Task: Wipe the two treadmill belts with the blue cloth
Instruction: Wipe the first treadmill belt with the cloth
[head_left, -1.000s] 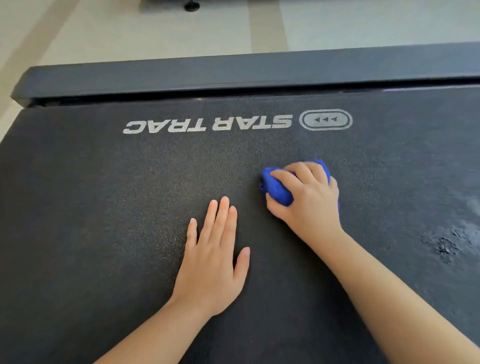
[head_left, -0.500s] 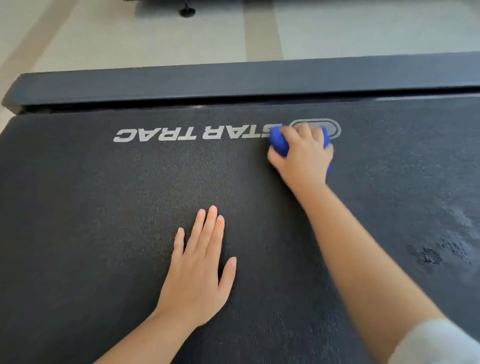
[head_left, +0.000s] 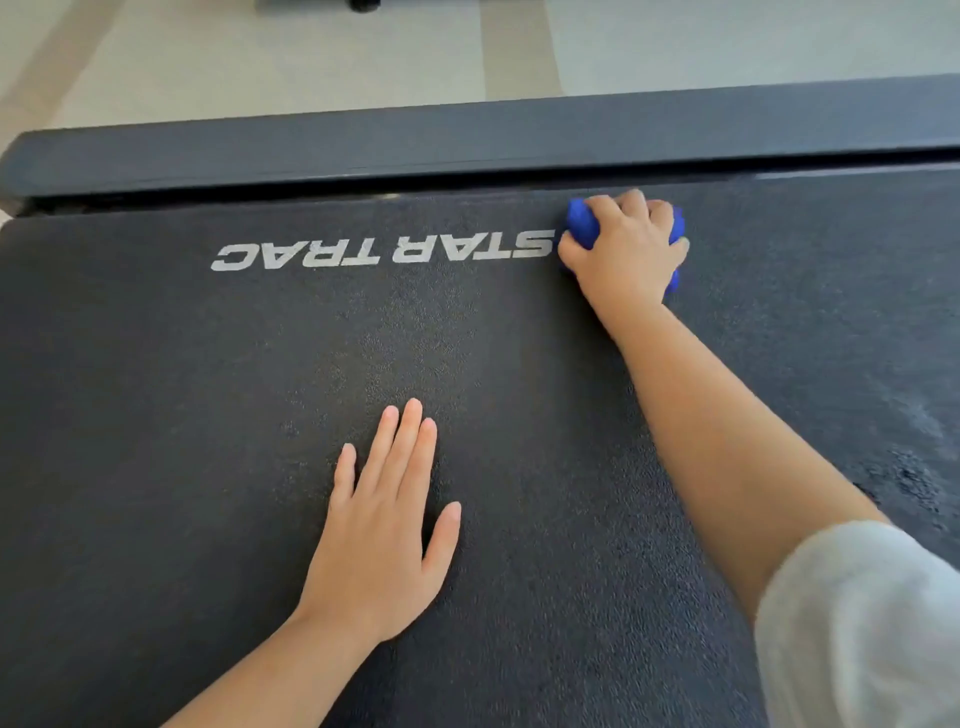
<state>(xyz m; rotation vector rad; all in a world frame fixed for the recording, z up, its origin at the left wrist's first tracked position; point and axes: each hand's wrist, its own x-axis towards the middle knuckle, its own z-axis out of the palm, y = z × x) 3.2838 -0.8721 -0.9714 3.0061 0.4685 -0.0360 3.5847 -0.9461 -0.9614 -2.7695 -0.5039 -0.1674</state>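
Two belts need wiping, and only one belt (head_left: 208, 415) is in view; whether it is the first or the second I cannot tell. My right hand (head_left: 626, 254) is curled round the bunched cloth (head_left: 583, 227), gripping it and pressing it down at the belt's far edge. It sits just right of the white lettering (head_left: 384, 250) and just short of the dark rail (head_left: 467, 135) that crosses the end. My left hand (head_left: 382, 535) lies flat on the middle of the belt, fingers straight and together, holding nothing; it props me up.

To do this stroke well, I think I should run the cloth along the far edge, right up to the gap under the rail, where dirt likely gathers. Then I would pull back toward me in overlapping lanes. A balled cloth touches little, so flattening it under my palm would cover more. Toward the belt's right edge a damp-looking patch (head_left: 914, 467) shows; I would work across to it. The propping hand should not shove, since the belt may slide.
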